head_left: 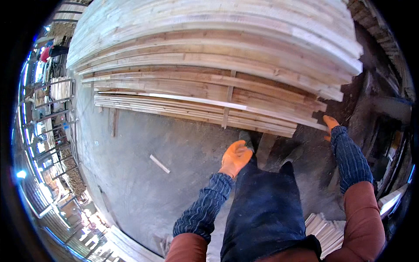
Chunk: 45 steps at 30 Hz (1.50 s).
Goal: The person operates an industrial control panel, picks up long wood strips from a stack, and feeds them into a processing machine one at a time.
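Both my hands wear orange gloves. My right hand (pixel 331 124) is at the right end of a long wooden board (pixel 279 113), which juts out past the thin boards below it. The board's end reaches in between the fingers and thumb; the palm side is hidden. My left hand (pixel 236 156) hangs in front of my legs, its fingers curled in and nothing visible in them. It is apart from the stack, below the lower thin boards (pixel 196 114). Above these rises a large stack of pale planks (pixel 209 43).
Upright wooden strips (pixel 228 100) stand against the stack's near side. A short wood offcut (pixel 159 163) lies on the grey concrete floor (pixel 131 144). More cut strips (pixel 325 231) lie by my right side. Racks (pixel 48 113) and a person in red (pixel 46 53) are far left.
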Tool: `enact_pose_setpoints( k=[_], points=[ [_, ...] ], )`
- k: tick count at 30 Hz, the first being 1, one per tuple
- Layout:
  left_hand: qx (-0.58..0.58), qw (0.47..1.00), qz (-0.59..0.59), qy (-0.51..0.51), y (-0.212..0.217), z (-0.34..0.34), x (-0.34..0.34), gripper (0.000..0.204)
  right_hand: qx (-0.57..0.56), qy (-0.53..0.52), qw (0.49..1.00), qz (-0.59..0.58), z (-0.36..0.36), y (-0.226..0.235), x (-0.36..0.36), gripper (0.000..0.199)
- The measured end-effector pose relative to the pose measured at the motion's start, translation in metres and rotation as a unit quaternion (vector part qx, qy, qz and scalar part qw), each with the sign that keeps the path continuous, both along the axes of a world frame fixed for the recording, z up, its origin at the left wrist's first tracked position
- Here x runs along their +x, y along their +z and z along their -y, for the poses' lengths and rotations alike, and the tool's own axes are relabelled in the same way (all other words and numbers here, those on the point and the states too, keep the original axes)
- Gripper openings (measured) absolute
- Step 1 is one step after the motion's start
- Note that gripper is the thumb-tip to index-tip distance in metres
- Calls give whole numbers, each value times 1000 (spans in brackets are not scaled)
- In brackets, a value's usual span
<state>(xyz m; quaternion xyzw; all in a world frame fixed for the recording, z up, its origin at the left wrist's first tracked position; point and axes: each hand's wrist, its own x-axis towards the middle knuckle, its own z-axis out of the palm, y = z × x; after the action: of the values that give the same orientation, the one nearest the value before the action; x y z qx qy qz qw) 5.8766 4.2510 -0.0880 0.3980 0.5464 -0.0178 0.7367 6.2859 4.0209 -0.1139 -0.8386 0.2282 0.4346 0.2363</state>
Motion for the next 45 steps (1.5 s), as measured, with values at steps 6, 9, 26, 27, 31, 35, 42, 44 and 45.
enact_pose_setpoints(
  k=[6, 9, 26, 27, 31, 35, 42, 44, 45],
  points=[
    [-67, 983, -7, 169, -55, -74, -28, 70, 66, -21, 994, 80, 111, -69, -60, 31],
    [-172, 910, 16, 376, -106, -103, -54, 79, 101, -86, 989, 66, 157, -45, -145, 37],
    [-63, 990, -32, 123, -346, -121, 7, 59, -89, 578, 757, 294, 175, -324, -66, 44],
    [-50, 995, 28, 87, -350, -126, -4, 59, -71, 524, 795, 296, 182, -344, -62, 42],
    [20, 997, -20, 77, -366, -106, 4, 62, -30, 380, 875, 299, 211, -390, -62, 37],
    [111, 962, -197, 151, -384, -89, -11, 82, -2, 403, 858, 317, 161, -362, -89, 44],
    [-162, 923, -113, 331, -430, -35, 10, 108, 86, 550, 801, 221, 189, -418, -50, 45],
    [-171, 917, -85, 351, -438, -38, 2, 109, 49, 651, 747, 122, 165, -416, -44, 48],
    [-182, 915, -68, 353, -447, -39, 4, 109, 16, 692, 717, 84, 155, -408, -41, 50]
  ],
)
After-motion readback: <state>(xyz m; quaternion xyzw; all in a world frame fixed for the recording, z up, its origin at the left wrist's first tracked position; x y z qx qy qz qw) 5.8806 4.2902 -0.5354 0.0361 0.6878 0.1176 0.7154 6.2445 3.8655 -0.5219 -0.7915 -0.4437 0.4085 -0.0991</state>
